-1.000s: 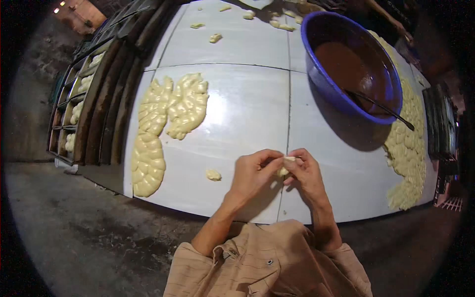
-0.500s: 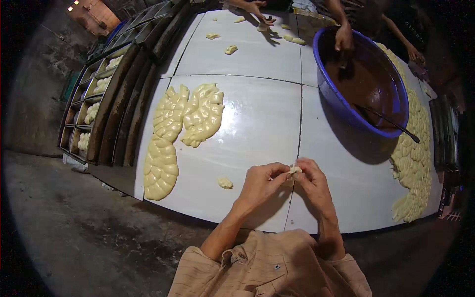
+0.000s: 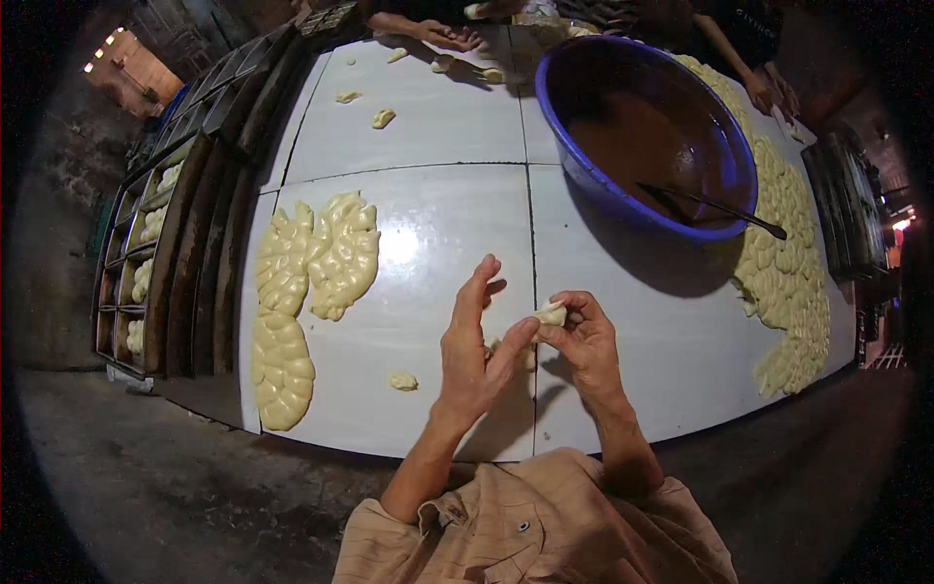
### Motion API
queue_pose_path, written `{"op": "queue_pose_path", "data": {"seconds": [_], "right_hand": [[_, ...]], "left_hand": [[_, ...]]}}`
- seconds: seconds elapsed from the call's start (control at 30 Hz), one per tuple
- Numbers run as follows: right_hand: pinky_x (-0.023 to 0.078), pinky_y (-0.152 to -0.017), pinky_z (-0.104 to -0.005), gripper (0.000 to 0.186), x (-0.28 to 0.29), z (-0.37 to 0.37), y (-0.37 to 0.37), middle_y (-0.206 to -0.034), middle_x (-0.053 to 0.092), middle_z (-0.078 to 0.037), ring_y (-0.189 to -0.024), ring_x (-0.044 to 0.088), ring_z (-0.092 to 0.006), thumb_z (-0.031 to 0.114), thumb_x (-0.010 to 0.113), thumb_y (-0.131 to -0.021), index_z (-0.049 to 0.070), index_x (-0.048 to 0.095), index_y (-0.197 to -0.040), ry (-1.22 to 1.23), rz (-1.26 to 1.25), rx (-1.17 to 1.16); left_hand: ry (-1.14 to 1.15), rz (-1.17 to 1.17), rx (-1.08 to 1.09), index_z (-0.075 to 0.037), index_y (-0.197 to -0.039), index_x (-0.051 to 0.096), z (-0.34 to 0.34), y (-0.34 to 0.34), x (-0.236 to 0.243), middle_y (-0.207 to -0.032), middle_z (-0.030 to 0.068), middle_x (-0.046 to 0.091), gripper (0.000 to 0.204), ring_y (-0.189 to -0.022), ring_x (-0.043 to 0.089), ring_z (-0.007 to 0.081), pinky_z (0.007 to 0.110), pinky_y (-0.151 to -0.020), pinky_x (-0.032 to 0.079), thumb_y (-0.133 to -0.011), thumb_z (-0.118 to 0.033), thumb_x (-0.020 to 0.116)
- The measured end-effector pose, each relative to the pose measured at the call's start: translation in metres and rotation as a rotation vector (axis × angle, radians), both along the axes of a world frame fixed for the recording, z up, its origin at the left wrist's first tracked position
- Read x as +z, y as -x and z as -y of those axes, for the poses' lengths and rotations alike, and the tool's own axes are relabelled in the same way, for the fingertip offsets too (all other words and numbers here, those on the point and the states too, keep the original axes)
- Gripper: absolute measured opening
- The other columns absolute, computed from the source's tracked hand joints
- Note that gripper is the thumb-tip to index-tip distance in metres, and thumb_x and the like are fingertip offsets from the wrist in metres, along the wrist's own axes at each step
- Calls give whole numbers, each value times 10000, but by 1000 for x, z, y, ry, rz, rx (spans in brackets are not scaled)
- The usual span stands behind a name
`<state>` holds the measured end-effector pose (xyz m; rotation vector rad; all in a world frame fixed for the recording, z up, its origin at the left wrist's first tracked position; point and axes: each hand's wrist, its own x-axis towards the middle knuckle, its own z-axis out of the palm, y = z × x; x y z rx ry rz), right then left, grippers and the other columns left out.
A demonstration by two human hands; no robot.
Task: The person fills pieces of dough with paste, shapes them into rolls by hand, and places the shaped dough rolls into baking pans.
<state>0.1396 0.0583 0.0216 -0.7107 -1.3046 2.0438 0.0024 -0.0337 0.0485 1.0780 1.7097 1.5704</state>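
Pale-yellow dough sheets (image 3: 345, 263) lie left on the surface (image 3: 438, 292), then a small lump (image 3: 403, 381). The left hand (image 3: 467, 360) has its grip spread wide, thumb at the dough piece (image 3: 552, 313); the right hand (image 3: 592, 352) pinches that above the surface, where light, even pressure should avoid tearing.

The dough piece (image 3: 552, 313) I hold is pale cream, against the creamy yellow of the dough sheet (image 3: 283, 375) on my left, patterned in rounded lobes. The dough mass (image 3: 790, 277) on my right is yellow too, with a scale-like pattern. My table (image 3: 452, 219) is white, crossed by thin dark lines; the basin (image 3: 623, 198) is violet-blue, its liquid (image 3: 618, 136) brown. My shirt (image 3: 555, 535) is tan, finely striped darker.
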Motion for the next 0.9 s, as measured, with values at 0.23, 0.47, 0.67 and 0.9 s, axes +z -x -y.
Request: {"op": "queue_pose_path", "data": {"seconds": [0.23, 0.47, 0.67, 0.9], "right_hand": [[548, -815, -275, 242, 32, -5, 0, -965, 620, -51, -916, 640, -130, 60, 677, -906, 43, 546, -1109, 389, -256, 58], [530, -656, -231, 223, 57, -65, 1, -949, 625, -28, -810, 623, -89, 121, 658, -936, 66, 536, -1113, 232, -242, 89], [506, -722, -312, 236, 91, -210, -8, -929, 667, -96, -834, 637, -155, 220, 585, -940, 25, 576, -1072, -544, 494, -76], [491, -860, -457, 299, 19, -277, 6, -1066, 684, -202, -1003, 651, -371, 246, 557, -910, -2, 611, -1068, -1026, 1227, 641]], "left_hand": [[-451, -174, -85, 48, -1434, 422, -42, -37, -45, -1274, 242, 618, 772, -1132, 644, 311, 349, -927, 525, -885, -416, 704], [-265, 548, -133, -46, -1570, 28, -62, -59, -49, -1394, 215, 534, 1123, -1158, 614, 236, 322, -954, 505, -800, -194, 832], [101, 343, -242, -40, -1477, 378, -55, -19, -32, -1308, 199, 596, 651, -1099, 642, 215, 344, -911, 540, -917, -120, 699], [215, 337, -209, -9, -1329, 562, -53, -4, -32, -1196, 147, 669, 418, -1067, 653, 197, 335, -905, 527, -956, -177, 650]]}}
